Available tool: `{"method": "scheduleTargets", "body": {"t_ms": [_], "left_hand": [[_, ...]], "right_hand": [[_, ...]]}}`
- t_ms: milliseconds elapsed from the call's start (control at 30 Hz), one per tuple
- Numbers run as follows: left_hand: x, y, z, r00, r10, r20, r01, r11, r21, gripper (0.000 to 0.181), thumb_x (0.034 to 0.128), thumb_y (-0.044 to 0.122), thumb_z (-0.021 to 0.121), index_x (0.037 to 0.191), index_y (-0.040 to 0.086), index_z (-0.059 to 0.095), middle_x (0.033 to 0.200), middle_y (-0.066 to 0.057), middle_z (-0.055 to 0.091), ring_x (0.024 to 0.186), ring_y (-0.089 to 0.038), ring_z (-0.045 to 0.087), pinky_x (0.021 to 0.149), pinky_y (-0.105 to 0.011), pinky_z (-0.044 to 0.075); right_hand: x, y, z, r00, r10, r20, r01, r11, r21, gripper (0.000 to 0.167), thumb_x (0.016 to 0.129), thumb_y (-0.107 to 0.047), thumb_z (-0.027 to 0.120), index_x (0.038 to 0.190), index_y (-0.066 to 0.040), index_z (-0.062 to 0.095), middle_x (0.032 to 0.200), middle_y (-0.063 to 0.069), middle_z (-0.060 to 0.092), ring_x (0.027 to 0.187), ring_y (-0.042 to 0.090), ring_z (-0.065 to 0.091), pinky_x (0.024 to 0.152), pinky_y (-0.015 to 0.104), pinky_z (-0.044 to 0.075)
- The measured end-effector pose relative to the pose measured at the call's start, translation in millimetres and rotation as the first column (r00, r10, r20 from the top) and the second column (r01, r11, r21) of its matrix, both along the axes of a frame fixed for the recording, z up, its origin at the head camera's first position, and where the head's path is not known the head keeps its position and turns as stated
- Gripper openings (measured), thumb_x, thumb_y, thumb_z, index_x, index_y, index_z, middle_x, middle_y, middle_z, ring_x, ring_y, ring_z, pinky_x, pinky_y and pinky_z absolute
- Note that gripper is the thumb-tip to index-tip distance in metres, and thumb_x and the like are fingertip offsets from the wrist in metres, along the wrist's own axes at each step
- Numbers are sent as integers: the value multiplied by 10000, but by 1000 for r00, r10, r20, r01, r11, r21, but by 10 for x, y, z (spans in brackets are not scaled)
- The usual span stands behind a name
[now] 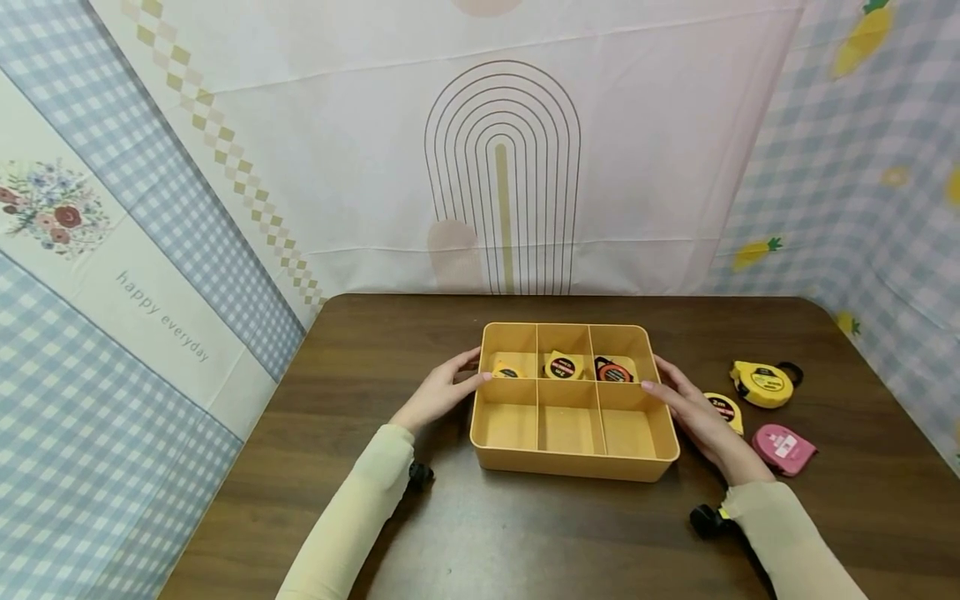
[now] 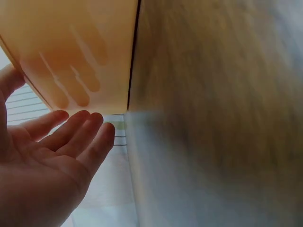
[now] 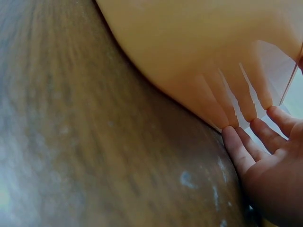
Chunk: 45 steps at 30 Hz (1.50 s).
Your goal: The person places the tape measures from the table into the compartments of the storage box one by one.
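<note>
A yellow box point(image 1: 576, 463) with six compartments sits on the table between the two hands. My left hand point(image 1: 442, 393) grips its left side, thumb at the rim; in the left wrist view the fingertips of the hand point(image 2: 57, 161) touch the glossy outer wall point(image 2: 90, 42). My right hand point(image 1: 697, 417) grips the right side the same way, and in the right wrist view its fingertips point(image 3: 229, 132) meet the wall point(image 3: 189, 47). Tape measures lie in the back row: one partly hidden at left point(image 1: 507, 372), a yellow one point(image 1: 563, 366) in the middle, an orange-and-black one point(image 1: 614, 370) at right.
Right of the box, on the brown table point(image 1: 510, 542), lie a yellow tape measure point(image 1: 765, 383) with a black strap, another yellow one point(image 1: 726, 410) partly behind my right hand, and a pink one point(image 1: 782, 448). A patterned cloth point(image 1: 645, 167) hangs behind the table.
</note>
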<state>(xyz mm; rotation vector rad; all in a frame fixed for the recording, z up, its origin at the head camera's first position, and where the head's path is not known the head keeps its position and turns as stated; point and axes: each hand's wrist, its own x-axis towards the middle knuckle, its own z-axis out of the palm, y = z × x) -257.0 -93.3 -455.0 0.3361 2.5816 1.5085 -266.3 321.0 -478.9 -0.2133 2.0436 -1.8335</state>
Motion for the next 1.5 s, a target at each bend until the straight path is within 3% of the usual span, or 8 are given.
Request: {"method": "scheduleTargets", "body": {"t_ms": [200,367,633,733,833,1000,1333,1500], "left_hand": [[6,9,-6,1000,14,8,-14,1000,-12,681,977,419,656,1546,128,420,1452,-81,550,1274,-280,560,1057,-474,447],[-1,17,-1,1000,15,10,-14,999,-41,699,976,445,648,1546,113,417,1470,-62,537,1276,-270,558,1067,-458,439],[-20,13,-14,999,-3,51,1,999,35,687,983,378,661,1541,69,406,1483,-99,519,1311,-276,536,1081,-437,430],[-24,11,-19,998,0,66,-4,999,54,682,983,367,664,1541,71,406,1487,-102,513,1320,-274,528,1084,-435,428],[-28,14,-23,998,7,70,-11,998,60,683,982,364,666,1541,70,405,1479,-119,518,1321,-277,525,1084,-438,427],[-34,26,-40,996,12,84,-18,997,77,699,977,361,672,1547,68,394,1471,-154,518,1338,-289,510,1093,-452,416],[-53,46,-77,995,24,101,-35,993,111,702,1001,379,629,1569,81,344,1498,-145,487,1372,-273,471,1116,-451,388],[-63,75,-71,996,22,87,-32,992,121,660,1025,306,600,1568,47,329,1505,-177,471,1379,-296,463,1119,-454,384]], "right_hand": [[-2,0,12,1000,-2,-1,2,1000,15,793,1056,-342,529,1635,-135,29,1670,182,43,1473,389,203,1005,267,393],[-13,4,14,1000,-5,3,5,1000,8,781,1060,-330,522,1636,-142,30,1669,188,45,1467,396,212,913,165,417],[-18,0,11,1000,-12,11,11,1000,12,776,1061,-326,520,1636,-139,35,1667,195,51,1459,402,226,884,143,429],[-27,-3,7,1000,-7,9,7,1000,24,775,1062,-334,515,1637,-147,30,1667,195,46,1461,405,224,994,251,425],[-41,-8,6,1000,-10,11,9,999,37,788,1059,-351,516,1638,-160,16,1670,193,17,1472,421,202,1124,470,344],[-63,-20,0,1000,-18,19,17,999,41,806,1056,-364,521,1637,-170,-2,1673,188,-17,1484,447,162,1154,639,196],[-120,-28,-1,1000,-8,7,8,998,54,803,1055,-391,511,1639,-181,1,1672,193,1,1475,441,196,1147,616,238],[-134,-19,-6,1000,0,-8,0,999,40,796,1056,-392,510,1638,-161,19,1664,206,58,1448,425,258,1030,345,428]]}}
